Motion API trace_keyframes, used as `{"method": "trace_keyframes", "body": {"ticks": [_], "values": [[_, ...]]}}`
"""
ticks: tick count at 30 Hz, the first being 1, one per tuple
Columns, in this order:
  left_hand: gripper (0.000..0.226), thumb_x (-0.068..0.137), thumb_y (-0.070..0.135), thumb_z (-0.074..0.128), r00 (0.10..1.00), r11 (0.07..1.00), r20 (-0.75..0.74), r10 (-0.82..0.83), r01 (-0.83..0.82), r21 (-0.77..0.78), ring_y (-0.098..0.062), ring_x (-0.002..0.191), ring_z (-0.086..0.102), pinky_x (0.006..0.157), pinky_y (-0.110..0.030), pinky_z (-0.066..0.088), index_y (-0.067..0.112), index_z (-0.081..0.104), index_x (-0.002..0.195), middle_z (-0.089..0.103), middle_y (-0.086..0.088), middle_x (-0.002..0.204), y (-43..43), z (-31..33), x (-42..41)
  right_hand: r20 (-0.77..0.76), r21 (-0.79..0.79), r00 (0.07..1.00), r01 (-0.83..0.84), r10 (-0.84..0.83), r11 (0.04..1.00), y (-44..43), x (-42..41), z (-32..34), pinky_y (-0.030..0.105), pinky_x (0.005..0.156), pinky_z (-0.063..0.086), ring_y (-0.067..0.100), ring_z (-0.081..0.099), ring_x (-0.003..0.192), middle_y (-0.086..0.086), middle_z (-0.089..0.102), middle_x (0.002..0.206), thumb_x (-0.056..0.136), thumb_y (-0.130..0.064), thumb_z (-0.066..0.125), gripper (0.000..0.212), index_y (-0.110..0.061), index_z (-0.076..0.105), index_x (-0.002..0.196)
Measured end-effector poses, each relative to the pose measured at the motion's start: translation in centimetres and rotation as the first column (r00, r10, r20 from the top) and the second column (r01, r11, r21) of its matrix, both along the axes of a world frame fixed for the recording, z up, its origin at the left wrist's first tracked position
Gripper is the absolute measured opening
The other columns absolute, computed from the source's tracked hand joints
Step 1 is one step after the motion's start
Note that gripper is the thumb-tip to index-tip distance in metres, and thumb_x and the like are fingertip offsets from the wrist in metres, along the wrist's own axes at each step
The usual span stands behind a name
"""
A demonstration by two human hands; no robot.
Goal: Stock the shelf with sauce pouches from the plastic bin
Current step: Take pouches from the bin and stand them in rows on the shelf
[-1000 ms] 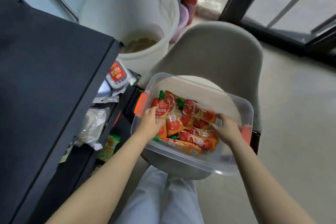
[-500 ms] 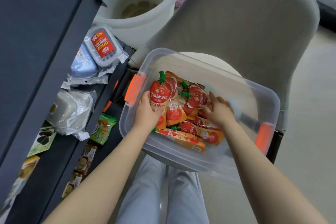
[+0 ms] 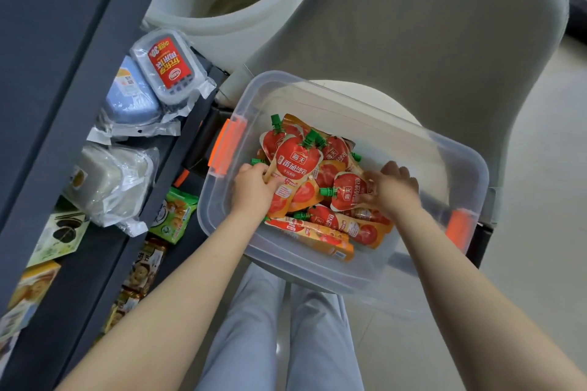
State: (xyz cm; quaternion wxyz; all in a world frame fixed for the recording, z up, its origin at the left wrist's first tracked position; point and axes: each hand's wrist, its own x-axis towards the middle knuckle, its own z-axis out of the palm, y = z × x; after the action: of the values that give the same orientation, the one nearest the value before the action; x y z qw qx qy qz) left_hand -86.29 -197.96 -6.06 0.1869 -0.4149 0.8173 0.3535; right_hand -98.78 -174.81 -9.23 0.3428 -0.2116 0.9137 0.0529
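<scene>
Your left hand (image 3: 254,190) grips 1 pouch (image 3: 295,165) and your right hand (image 3: 395,189) pinches a 2nd pouch (image 3: 347,194), both in the bin (image 3: 365,105), the shelf (image 3: 63,41) at its 9 o'clock.

The red tomato-printed sauce pouch with a green cap (image 3: 293,165), lying uppermost, showed 海天 in a white-framed box and 番茄沙司 in big white characters beneath, with the smaller print under that too fine to read. The second red pouch (image 3: 347,192), turned sideways beside it, carried the same 海天 mark. And the grey lidded plastic box (image 3: 168,65) wore a red label with a yellow 30, its white characters upside down and unclear.
</scene>
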Motion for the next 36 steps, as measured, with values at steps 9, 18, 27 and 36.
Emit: {"method": "trace_keyframes", "body": {"ticks": [9, 18, 27, 36], "values": [[0.034, 0.086, 0.036, 0.070, 0.986, 0.998, -0.157, -0.051, 0.054, 0.013, -0.025, 0.100, 0.050, 0.083, -0.033, 0.043, 0.008, 0.069, 0.105, 0.050, -0.001, 0.095, -0.2, 2.4, 0.7, 0.126, -0.342, 0.972, 0.231, -0.199, 0.911, 2.0, -0.7, 3.8, 0.033, 0.068, 0.042, 0.032, 0.062, 0.090, 0.007, 0.069, 0.094, 0.085, -0.032, 0.071, 0.033, -0.016, 0.061, 0.112], [0.016, 0.088, 0.035, 0.067, 0.881, 0.946, -0.379, 0.283, -0.192, 0.261, -0.015, 0.090, 0.061, 0.077, -0.030, 0.053, 0.020, 0.063, 0.086, 0.059, -0.002, 0.099, 0.1, 15.6, 4.4, 0.637, -0.640, 0.642, 0.749, -0.426, 0.172, 0.2, 2.8, 18.2, 0.028, 0.075, 0.055, 0.014, 0.070, 0.095, -0.005, 0.073, 0.101, 0.086, -0.022, 0.071, 0.023, -0.031, 0.061, 0.105], [0.015, 0.093, 0.018, 0.062, 0.603, 0.836, -0.591, 0.535, -0.279, 0.473, 0.006, 0.091, 0.067, 0.073, -0.010, 0.050, 0.029, 0.063, 0.104, 0.073, 0.021, 0.092, -0.8, 31.7, 12.2, 0.719, -0.678, 0.688, 0.726, -0.099, 0.121, -6.4, 6.6, 33.8, 0.033, 0.075, 0.059, 0.019, 0.072, 0.089, 0.005, 0.074, 0.100, 0.092, -0.030, 0.058, 0.025, -0.015, 0.061, 0.112], [0.016, 0.092, 0.021, 0.063, 0.339, 0.857, -0.818, 0.464, -0.404, 0.319, -0.001, 0.099, 0.067, 0.087, -0.023, 0.051, 0.030, 0.064, 0.104, 0.074, 0.018, 0.100, -3.9, 43.4, 25.6, 0.606, -0.794, 0.739, 0.583, 0.293, 0.172, -13.8, 15.2, 44.6, 0.042, 0.080, 0.056, 0.025, 0.067, 0.090, 0.013, 0.068, 0.101, 0.079, -0.015, 0.067, 0.043, -0.002, 0.057, 0.119]]}}
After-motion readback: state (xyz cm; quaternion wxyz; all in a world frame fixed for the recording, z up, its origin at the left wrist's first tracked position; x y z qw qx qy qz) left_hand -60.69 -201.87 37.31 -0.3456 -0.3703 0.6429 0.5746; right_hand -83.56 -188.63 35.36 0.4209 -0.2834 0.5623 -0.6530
